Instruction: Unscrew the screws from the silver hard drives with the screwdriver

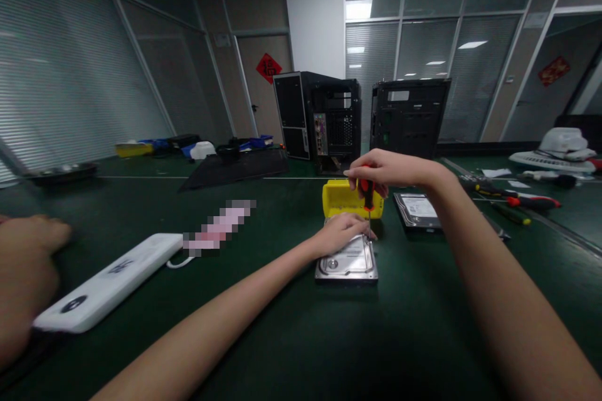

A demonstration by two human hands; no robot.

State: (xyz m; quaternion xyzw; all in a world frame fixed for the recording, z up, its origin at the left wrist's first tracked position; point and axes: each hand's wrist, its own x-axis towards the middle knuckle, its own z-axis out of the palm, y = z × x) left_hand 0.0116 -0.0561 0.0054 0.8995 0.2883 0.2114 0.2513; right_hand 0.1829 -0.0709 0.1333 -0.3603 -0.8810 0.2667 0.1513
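A silver hard drive [348, 260] lies flat on the green table in front of me. My left hand [342, 230] grips its far left part, with the fingertips reaching toward the far right corner. My right hand [376, 169] is closed around the red and black handle of a screwdriver [369, 197]. The screwdriver stands upright, its tip down at the drive's far right corner beside my left fingers. Whether the tip sits in a screw is too small to tell. Just behind the drive is an open yellow case [333, 199].
A second hard drive [417, 208] lies right, partly behind my right forearm. Beyond it are red and black pliers [533, 202]. Computer cases [332, 119] stand at the back. Left are a white power bank [115, 279] and another person's blurred hand [28, 269].
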